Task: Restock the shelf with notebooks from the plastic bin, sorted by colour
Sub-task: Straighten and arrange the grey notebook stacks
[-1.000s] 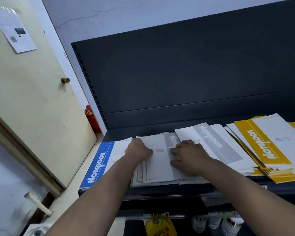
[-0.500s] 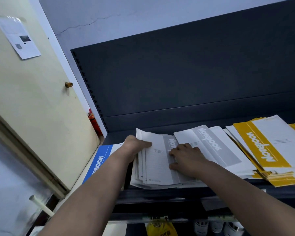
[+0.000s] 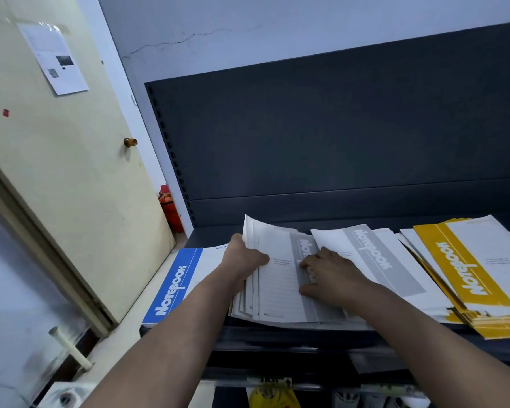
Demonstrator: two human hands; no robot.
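Observation:
A stack of grey notebooks (image 3: 280, 278) lies on the dark shelf (image 3: 292, 334) in front of me. My left hand (image 3: 243, 256) grips the stack's left edge, thumb on top, and its far left corner is lifted. My right hand (image 3: 329, 275) presses flat on the stack's grey band. More grey notebooks (image 3: 374, 257) lie spread to the right. A blue notebook (image 3: 177, 281) lies at the shelf's left end, partly under my left arm. Yellow notebooks (image 3: 471, 275) are piled at the right. The plastic bin is out of view.
The shelf's dark back panel (image 3: 336, 142) rises behind the notebooks. A cream door (image 3: 56, 172) stands close on the left. A red object (image 3: 170, 207) sits between door and shelf. Below the shelf hang a yellow packet (image 3: 273, 397) and other goods.
My left hand slid from the top of the grey stack to its left edge and raised the far corner. The blue notebook is more exposed. My right hand stayed pressed on the stack.

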